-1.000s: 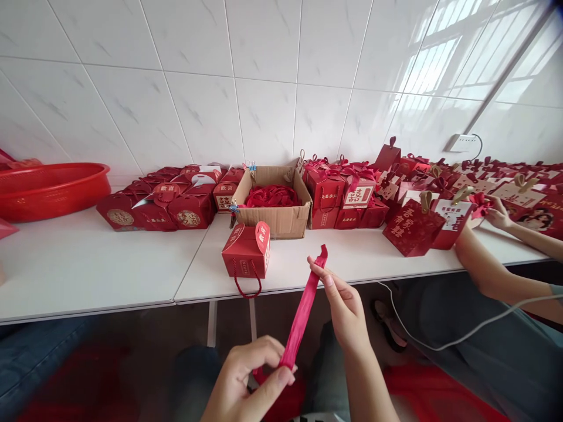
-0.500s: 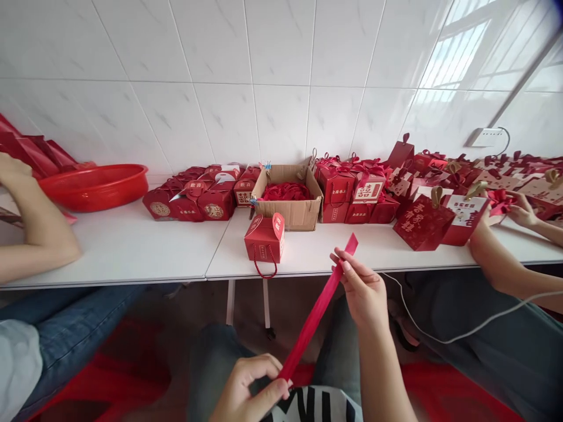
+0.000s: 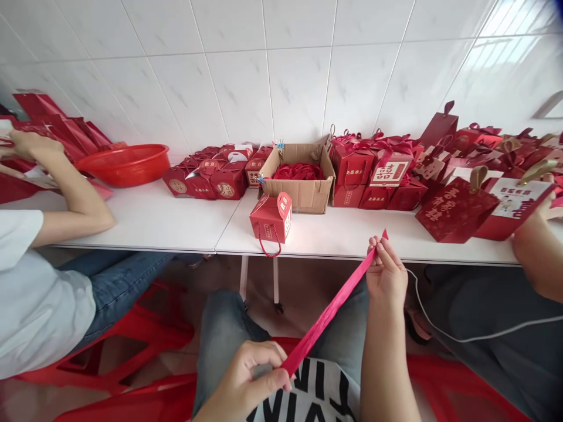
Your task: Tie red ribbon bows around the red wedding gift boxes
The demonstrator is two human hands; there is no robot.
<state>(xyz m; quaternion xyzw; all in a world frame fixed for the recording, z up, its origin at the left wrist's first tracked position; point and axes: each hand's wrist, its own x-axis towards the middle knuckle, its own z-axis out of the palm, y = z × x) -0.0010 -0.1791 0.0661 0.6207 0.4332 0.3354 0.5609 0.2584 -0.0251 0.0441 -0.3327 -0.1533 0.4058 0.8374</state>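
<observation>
A red ribbon (image 3: 331, 310) is stretched slantwise above my lap. My left hand (image 3: 259, 372) pinches its lower end between thumb and fingers. Up near the table edge, my right hand (image 3: 386, 268) grips the other end, with a short pointed tip sticking out past the fingers. On the table in front of me stands a small red gift box (image 3: 270, 220), closed, its rope handle hanging over the front edge. Behind it sits an open cardboard carton (image 3: 303, 196) with a heap of red ribbons (image 3: 298, 172) inside.
Red boxes (image 3: 211, 176) are grouped left of the carton; ribbon-tied boxes (image 3: 354, 167) stack on its right. Farther left is a red basin (image 3: 127, 164) beside a co-worker's arm (image 3: 73, 190). Red gift bags (image 3: 457, 208) stand near another co-worker's arm (image 3: 539, 246). A white cable (image 3: 475, 340) hangs at right.
My right hand has moved right and outward with its ribbon end, so a longer stretch of ribbon spans my hands. The camera view has shifted a little.
</observation>
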